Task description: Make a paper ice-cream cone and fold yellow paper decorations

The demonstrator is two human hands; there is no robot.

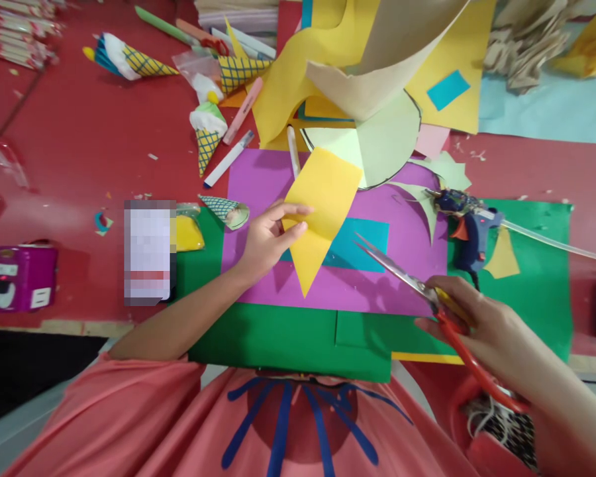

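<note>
Between thumb and fingers, my left hand (271, 238) pinches a yellow paper piece (325, 189) with a pointed lower end. My right hand (469, 318) grips scissors (395, 268) with red and yellow handles; their blades point up and left, apart from the yellow piece. Beneath both lies a purple sheet (258, 285) with a blue paper rectangle (365, 248) on it. A small patterned paper cone (227, 211) stands left of my left hand. Beyond the yellow piece rests a pale green paper round (392, 142) with a dark outline.
A blue glue gun (474, 238) lies on the green sheet (541, 285) at right. Decorated cones (208, 142), markers (228, 159) and large yellow sheets (298, 79) fill the back. At left are a phone (149, 252) with a blurred screen and a purple socket box (22, 278).
</note>
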